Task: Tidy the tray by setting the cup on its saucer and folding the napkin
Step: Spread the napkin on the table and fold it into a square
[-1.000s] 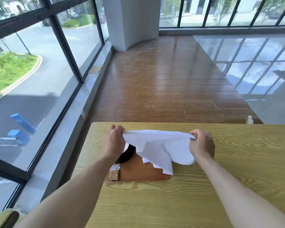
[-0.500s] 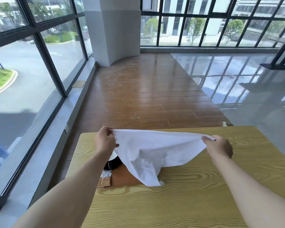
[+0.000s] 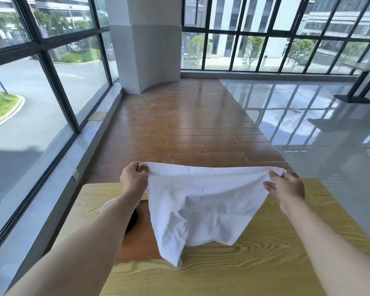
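From my head view, my left hand [image 3: 134,181] and right hand [image 3: 286,189] each pinch a top corner of the white napkin [image 3: 201,206], both grips clamped, cloth hanging above the tray [image 3: 141,242] on the surface [image 3: 265,263].

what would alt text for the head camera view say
Two bare hands hold a white napkin stretched open above a wooden table, the left hand and right hand each pinching a top corner. Its lower edge drapes over a brown tray.
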